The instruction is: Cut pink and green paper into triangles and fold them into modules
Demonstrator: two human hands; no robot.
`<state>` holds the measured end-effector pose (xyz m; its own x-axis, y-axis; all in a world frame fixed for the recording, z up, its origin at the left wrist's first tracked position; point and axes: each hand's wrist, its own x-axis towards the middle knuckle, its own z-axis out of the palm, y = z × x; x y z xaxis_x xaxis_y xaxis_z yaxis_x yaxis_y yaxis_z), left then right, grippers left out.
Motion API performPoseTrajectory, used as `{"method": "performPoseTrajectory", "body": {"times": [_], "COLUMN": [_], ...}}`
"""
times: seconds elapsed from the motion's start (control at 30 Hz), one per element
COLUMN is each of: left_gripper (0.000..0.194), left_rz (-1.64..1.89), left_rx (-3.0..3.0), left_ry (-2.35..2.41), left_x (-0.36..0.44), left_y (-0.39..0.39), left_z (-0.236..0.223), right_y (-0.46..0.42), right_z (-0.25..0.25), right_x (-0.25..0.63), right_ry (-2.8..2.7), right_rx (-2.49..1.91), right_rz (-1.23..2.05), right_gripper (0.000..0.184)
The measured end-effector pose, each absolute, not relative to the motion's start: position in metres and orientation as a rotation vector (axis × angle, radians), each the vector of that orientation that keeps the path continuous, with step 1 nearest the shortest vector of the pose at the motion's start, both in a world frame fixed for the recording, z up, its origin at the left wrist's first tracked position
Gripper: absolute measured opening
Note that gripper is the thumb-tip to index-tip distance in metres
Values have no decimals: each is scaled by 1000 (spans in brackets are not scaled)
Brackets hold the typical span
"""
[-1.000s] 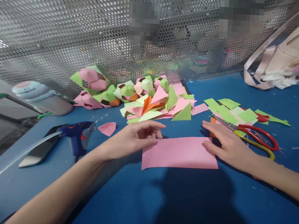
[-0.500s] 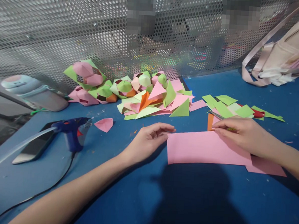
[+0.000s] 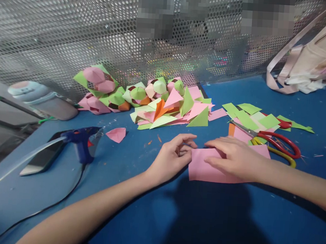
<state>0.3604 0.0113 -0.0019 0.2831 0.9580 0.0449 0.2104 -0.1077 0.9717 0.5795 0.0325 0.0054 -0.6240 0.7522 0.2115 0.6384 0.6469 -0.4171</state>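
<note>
A pink paper rectangle (image 3: 201, 170) lies on the blue table before me. My left hand (image 3: 176, 154) is closed at its left edge, with the thumb at the upper corner and the fingers curled beside it. Over the paper's middle rests my right hand (image 3: 232, 157), fingers stretched left along the top edge and thumb apart on the sheet. Just beyond that hand lie scissors (image 3: 279, 144) with red and yellow handles. Under their blades are a small pink piece (image 3: 241, 134) and an orange strip (image 3: 231, 130).
Folded paper shapes (image 3: 95, 83) and a pile of cut paper (image 3: 174, 111) line the mesh screen. Green scraps (image 3: 247, 118) lie to the right. At left are a blue glue gun (image 3: 81, 142), its cord, a phone (image 3: 43, 159) and a bottle (image 3: 50, 102). A bag (image 3: 318, 61) stands at far right.
My right hand has let go of the scissors, now lying uncovered, and moved left onto the pink paper. My left hand has closed in on the paper's left edge.
</note>
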Motion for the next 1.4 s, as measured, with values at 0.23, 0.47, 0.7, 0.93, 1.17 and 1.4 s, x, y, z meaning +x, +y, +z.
{"method": "performPoseTrajectory", "body": {"times": [0.23, 0.47, 0.7, 0.93, 1.17, 1.4], "left_gripper": [32, 28, 29, 28, 17, 13], "left_rz": [978, 973, 946, 937, 961, 948], "left_rx": [1354, 1082, 1129, 1270, 1625, 2077], "left_ry": [1131, 1042, 989, 1061, 1198, 1309], "left_x": [359, 362, 361, 363, 364, 352], "left_y": [17, 20, 21, 21, 15, 11], "left_z": [5, 2, -1, -3, -12, -10], "right_y": [35, 47, 47, 50, 37, 43], "right_z": [20, 25, 24, 31, 8, -16], "right_x": [566, 576, 578, 585, 566, 570], "right_ry": [-2287, -2247, -2252, -2445, -2433, -2399], "right_rx": [-1316, -1384, -1384, -1401, -1208, -1072], "right_rz": [1065, 1493, 1475, 1277, 811, 592], "right_gripper": [20, 33, 33, 27, 11, 13]}}
